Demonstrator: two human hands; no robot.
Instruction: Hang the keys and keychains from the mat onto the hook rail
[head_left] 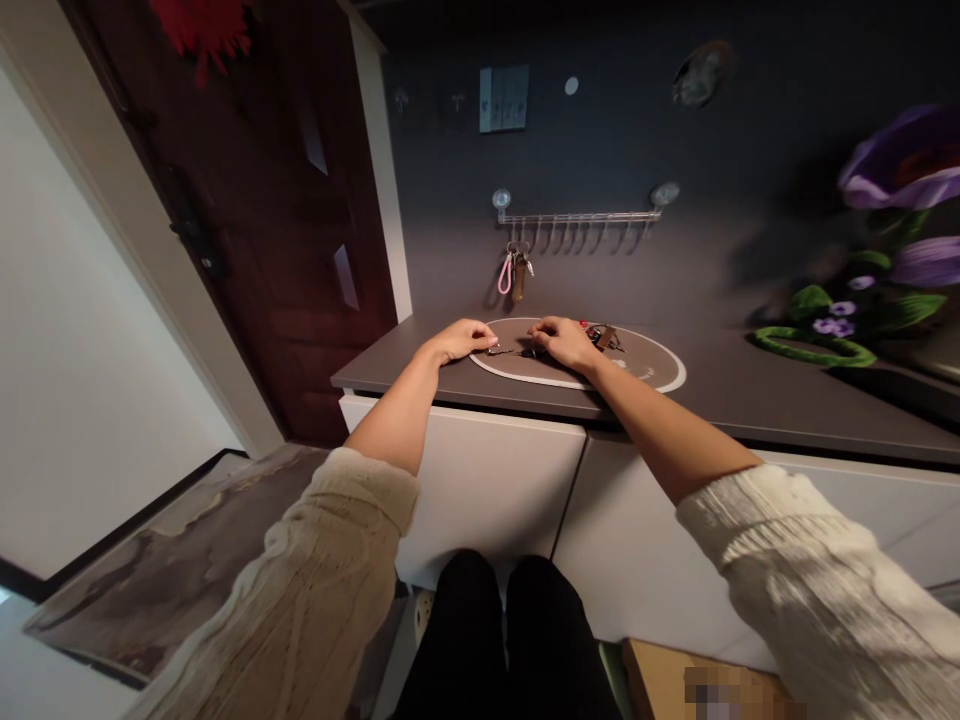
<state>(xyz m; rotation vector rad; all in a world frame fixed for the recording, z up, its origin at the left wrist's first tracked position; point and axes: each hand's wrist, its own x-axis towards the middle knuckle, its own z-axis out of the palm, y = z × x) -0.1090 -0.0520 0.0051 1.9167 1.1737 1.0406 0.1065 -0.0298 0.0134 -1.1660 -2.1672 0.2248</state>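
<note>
black trousers (517, 640) fill the nearest part of the view, knees toward the white cabinet doors (480, 470), with a cardboard box (660, 665) low on the right. two cream cable-knit sleeves (825, 580), pushed up to the forearms, reach forward on either side. above the cabinet doors runs a dark grey counter (720, 390), and on it lies an oval brown mat (555, 374) with a white rim.

the left hand (461, 342) is at the left end of the oval brown mat, its thumb and fingertips brought close together at a slim metal piece (495, 350); i cannot tell whether they pinch it. the right hand (562, 342) bends over the middle of the mat, fingers curled down beside a small dark piece (533, 352), and whether it grips that piece is also unclear. just beyond the right hand, on the mat, sits a jumbled cluster of trinkets (606, 338), brown, black and red, partly hidden by that hand.

to the right stands a purple artificial flower (900, 170) with green leaves. on the dark wall behind, a hook rail (585, 217) carries a pink loop (505, 274) and a brown fob (519, 280) near its left end. off to the left is a dark red-brown door (262, 220) with a black handle (196, 235).
</note>
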